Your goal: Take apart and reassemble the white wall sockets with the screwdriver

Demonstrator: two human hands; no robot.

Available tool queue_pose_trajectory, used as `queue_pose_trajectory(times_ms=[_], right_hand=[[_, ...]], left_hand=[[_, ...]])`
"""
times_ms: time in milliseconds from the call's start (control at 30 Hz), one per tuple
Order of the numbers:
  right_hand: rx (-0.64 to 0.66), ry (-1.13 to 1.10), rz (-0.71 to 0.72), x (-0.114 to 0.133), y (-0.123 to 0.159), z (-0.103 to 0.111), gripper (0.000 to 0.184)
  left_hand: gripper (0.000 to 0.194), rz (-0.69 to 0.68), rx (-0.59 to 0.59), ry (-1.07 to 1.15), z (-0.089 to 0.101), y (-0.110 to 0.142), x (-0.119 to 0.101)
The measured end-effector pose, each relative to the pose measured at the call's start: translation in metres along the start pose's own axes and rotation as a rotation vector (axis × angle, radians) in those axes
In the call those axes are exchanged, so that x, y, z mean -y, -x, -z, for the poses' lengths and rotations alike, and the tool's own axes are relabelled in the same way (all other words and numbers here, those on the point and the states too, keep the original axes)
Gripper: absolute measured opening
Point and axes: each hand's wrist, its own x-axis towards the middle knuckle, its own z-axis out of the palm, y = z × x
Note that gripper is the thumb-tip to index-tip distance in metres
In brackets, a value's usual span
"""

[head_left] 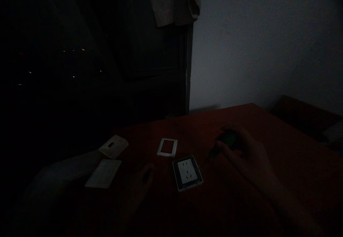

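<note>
Right hand (252,162), thin-shafted screwdriver (228,137), square slotted socket (187,172)

On the table (284,149), I saw from my distance the socket (187,171) between the left hand (141,184) and the screwdriver (226,139) in the right hand (253,162), the frame (166,154) behind the socket, leftmost a panel (104,174) with another piece (115,148) behind, and beyond the table the wall (246,51).
</note>
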Motion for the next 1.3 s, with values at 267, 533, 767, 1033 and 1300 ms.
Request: queue_pose_trajectory(times_ms=[267,533,767,1033,1300], right_hand=[[0.042,-0.052,0.033,0.008,-0.002,-0.006,0.034],[0.057,-0.066,0.030,0.010,0.001,-0.006,0.033],[0.067,-0.069,0.035,0.012,0.000,-0.006,0.032],[0.065,-0.057,0.063,0.016,0.001,-0.011,0.032],[0.107,-0.091,0.089,0.023,0.001,-0.020,0.034]], left_hand=[[0.017,-0.190,0.045,0.345,-0.016,0.003,-0.062],[0.018,-0.248,0.002,0.356,-0.023,0.002,-0.067],[0.023,-0.302,-0.010,0.285,-0.030,0.003,-0.065],[0.022,-0.350,-0.030,0.251,-0.038,0.004,-0.062],[0.021,-0.328,-0.025,0.293,-0.037,0.006,-0.060]])
